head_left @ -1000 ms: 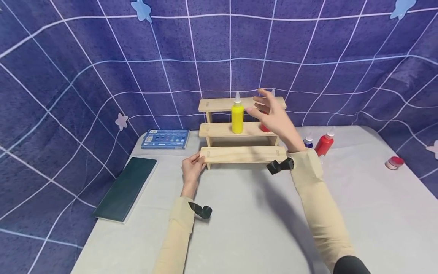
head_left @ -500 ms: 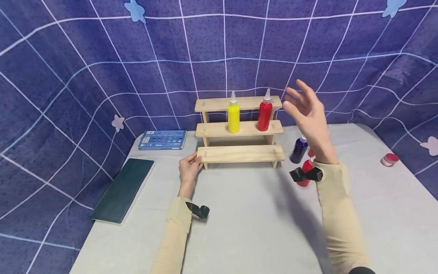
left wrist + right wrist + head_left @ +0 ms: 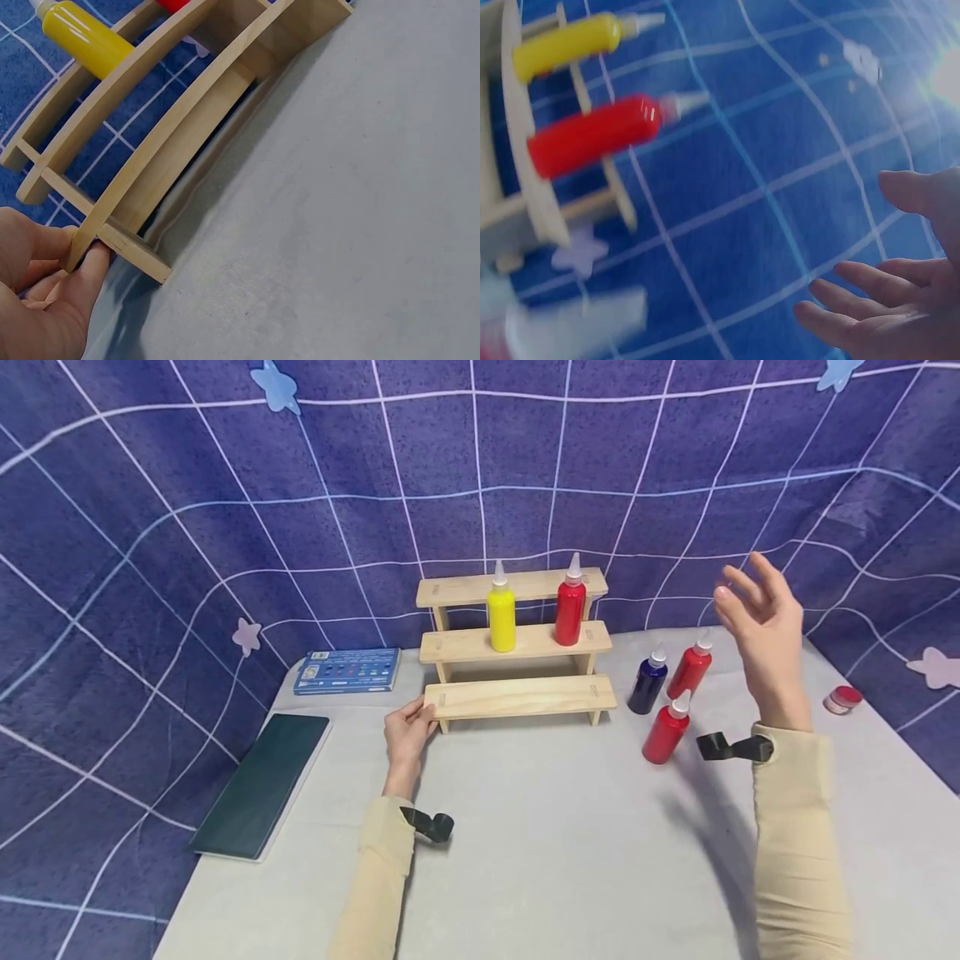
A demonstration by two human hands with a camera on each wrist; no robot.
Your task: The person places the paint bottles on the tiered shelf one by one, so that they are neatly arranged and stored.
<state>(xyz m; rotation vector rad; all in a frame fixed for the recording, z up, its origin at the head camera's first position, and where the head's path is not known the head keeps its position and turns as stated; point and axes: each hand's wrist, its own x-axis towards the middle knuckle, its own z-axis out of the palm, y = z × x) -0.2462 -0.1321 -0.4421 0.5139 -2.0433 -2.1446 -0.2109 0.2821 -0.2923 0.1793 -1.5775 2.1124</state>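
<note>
A three-tier wooden shelf (image 3: 517, 697) stands toward the back of the table. My left hand (image 3: 407, 731) pinches the left end of its lowest board between thumb and fingers, as the left wrist view shows closely. On the middle board stand a yellow squeeze bottle (image 3: 502, 618) and a red squeeze bottle (image 3: 570, 612), both upright with pointed clear tips. My right hand (image 3: 768, 635) is raised in the air with relaxed fingers, holding nothing. Left of it on the table are a dark blue bottle (image 3: 648, 683) and two more red bottles, one behind (image 3: 691, 670) and one in front (image 3: 666, 732).
A small red-lidded jar (image 3: 843, 699) sits at the far right. On the left lie a blue box (image 3: 347, 671) and a dark green notebook (image 3: 261, 785). A blue gridded cloth (image 3: 517, 460) hangs behind the white-covered table (image 3: 525, 852).
My right hand has moved right, away from the red bottle on the middle board, uncovering it and the bottles on the table. The left hand keeps its hold on the shelf.
</note>
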